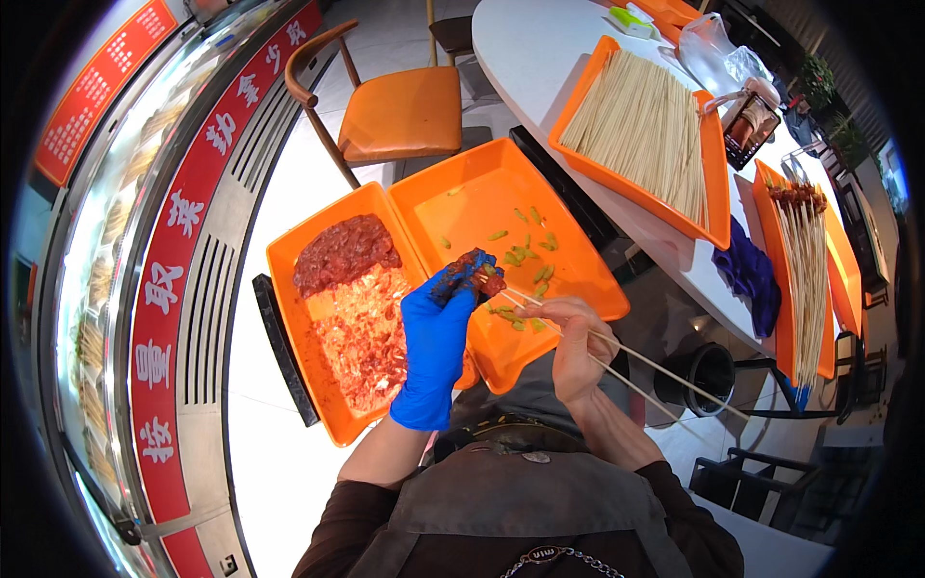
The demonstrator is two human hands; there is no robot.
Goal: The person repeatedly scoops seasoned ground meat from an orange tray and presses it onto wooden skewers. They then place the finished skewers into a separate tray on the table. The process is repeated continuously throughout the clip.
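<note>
My left hand [438,339], in a blue glove stained with red marinade at the fingers, grips a piece of marinated meat [493,280] at the tips of thin wooden skewers. My bare right hand [574,339] holds two skewers [650,359], whose long ends slope down to the right. Beneath the hands, an orange tray [462,162] carries several green pepper pieces [514,256]. Against its left side sits a second orange tray [285,249], with dark red marinated meat [347,253] at the far end and red-coated bits nearer me.
A white table [517,36] bears an orange tray of bare skewers [636,130], a purple cloth [748,278] and a tray of loaded skewers [798,238]. A black bin [708,376] stands below. An orange-seated chair [401,112] is ahead; a lit display cabinet [108,246] runs along the left.
</note>
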